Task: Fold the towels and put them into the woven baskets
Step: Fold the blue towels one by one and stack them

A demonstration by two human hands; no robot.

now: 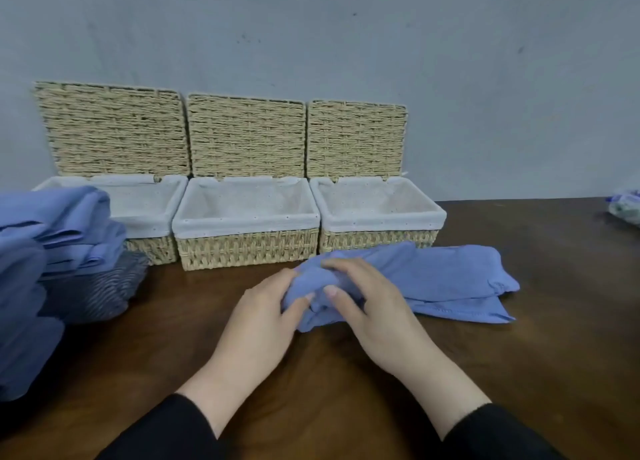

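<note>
A blue towel (446, 279) lies folded lengthwise on the dark wooden table (571, 338), in front of the right basket. My left hand (263, 317) and my right hand (377, 307) both grip its bunched left end, fingers curled into the cloth. Three woven baskets stand side by side against the wall, lids raised, each with a white liner: the left basket (149, 248), the middle basket (246, 248) and the right basket (377, 237). No towel shows inside any of them.
A pile of blue towels (59, 237) with a striped one (93, 293) under it fills the left edge and partly covers the left basket. A small plastic-wrapped object (627, 208) lies at the far right. Grey wall (485, 78) behind.
</note>
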